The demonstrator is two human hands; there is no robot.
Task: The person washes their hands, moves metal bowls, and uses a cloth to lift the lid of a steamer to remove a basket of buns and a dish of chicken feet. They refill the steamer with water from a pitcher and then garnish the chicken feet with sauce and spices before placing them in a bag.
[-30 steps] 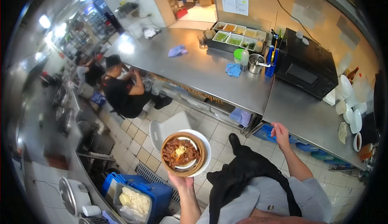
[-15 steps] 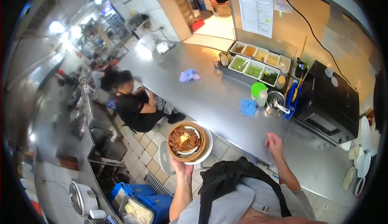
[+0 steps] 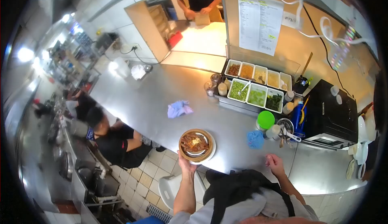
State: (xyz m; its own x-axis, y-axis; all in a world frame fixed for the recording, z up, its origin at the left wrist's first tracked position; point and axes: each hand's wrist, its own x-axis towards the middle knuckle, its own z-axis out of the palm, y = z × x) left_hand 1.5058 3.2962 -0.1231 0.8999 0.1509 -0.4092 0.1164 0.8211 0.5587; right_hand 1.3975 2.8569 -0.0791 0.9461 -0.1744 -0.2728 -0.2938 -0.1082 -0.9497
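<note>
Stainless-steel counter [image 3: 161, 98] fills the kitchen view. At its near edge the left hand [image 3: 185, 165] grips from beneath a white plate [image 3: 209, 153] carrying a bamboo steamer basket [image 3: 197, 144] of sauced meat: probably hot, moderately heavy, liable to slide, best supported flat underneath. The right hand [image 3: 275, 164] hovers open, empty. Farther back, garnish trays [image 3: 258, 87] hold chopped greens and condiments.

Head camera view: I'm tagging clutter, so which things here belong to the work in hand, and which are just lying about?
In hand:
- left hand holding the white plate
- bamboo steamer of food on that plate
- right hand, empty, over the steel counter

Lying about:
- purple cloth
- blue cloth
- garnish tray
- green-lidded tub
- black oven
</note>
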